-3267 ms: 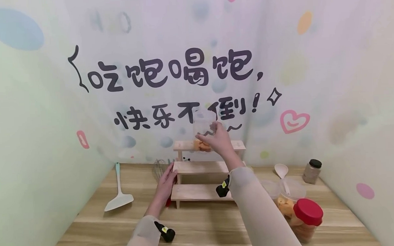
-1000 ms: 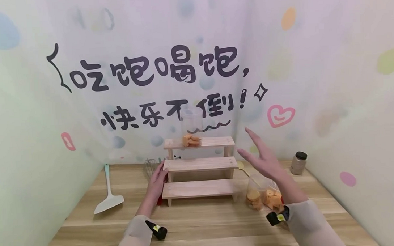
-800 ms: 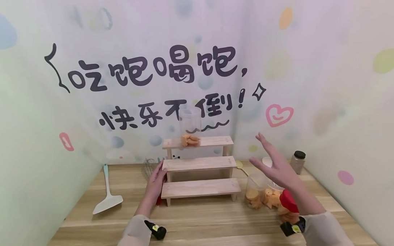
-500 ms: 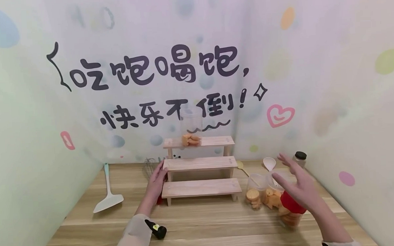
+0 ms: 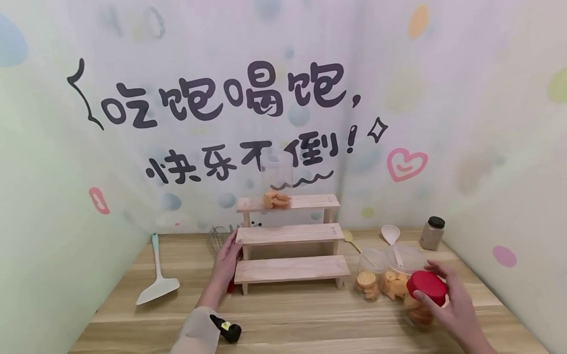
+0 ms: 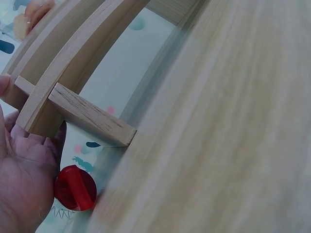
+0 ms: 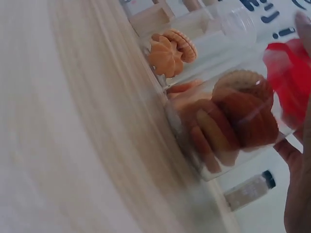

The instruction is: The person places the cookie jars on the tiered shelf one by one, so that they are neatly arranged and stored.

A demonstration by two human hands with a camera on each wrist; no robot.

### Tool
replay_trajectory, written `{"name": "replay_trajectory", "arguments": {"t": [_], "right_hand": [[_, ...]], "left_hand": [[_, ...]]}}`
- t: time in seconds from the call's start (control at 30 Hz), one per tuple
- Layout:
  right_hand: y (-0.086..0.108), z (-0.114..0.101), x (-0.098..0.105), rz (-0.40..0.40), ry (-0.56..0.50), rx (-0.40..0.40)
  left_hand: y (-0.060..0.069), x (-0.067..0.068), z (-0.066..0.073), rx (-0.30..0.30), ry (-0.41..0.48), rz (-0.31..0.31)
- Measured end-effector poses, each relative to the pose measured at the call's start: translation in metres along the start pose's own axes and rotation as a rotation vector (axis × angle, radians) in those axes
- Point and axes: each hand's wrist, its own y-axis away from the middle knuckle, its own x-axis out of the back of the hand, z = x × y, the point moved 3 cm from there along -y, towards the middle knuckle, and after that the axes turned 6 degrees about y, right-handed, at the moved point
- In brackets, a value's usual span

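Observation:
My left hand (image 5: 227, 259) grips the left end of the three-step wooden rack (image 5: 291, 269), thumb and fingers on either side of its edge in the left wrist view. A clear jar (image 5: 277, 180) with a few orange biscuits stands on the top step. At the right, my right hand (image 5: 456, 301) has its thumb and fingers around the red lid (image 5: 427, 287) of a biscuit jar. That jar's biscuits (image 7: 243, 116) show large in the right wrist view, and the jar stands on the table. Two clear containers with biscuits (image 5: 368, 284) are beside it.
A white spatula (image 5: 159, 289) lies at the left and a whisk (image 5: 218, 239) behind my left hand. A red handle (image 6: 76, 188) is beside that hand. Behind the jars are a yellow spoon (image 5: 348, 237), a white spoon (image 5: 391, 234) and a black-lidded jar (image 5: 433, 234).
My right hand has let go of the clear jar on the top step, moved right and down, and closed around the red lid. My left hand has stayed on the rack.

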Motion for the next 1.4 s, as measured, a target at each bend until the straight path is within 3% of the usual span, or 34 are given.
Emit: {"name": "replay_trajectory", "arguments": {"t": [0.3, 0.6, 0.73, 0.97, 1.4], "right_hand": [[0.017, 0.015, 0.005, -0.113, -0.028, -0.11], [0.027, 0.014, 0.011, -0.24, 0.057, -0.296], [0.027, 0.013, 0.01, -0.265, 0.085, -0.337], [0.027, 0.012, 0.009, -0.251, 0.087, -0.333], [0.029, 0.016, 0.007, -0.175, 0.067, -0.23]], "left_hand": [[0.003, -0.003, 0.007, -0.027, 0.031, -0.045], [0.002, -0.004, 0.004, -0.027, 0.031, -0.044], [0.003, -0.003, 0.005, -0.031, 0.032, -0.043], [0.003, -0.001, 0.003, -0.034, 0.026, -0.041], [0.002, -0.001, 0.002, -0.018, 0.012, -0.028]]}}
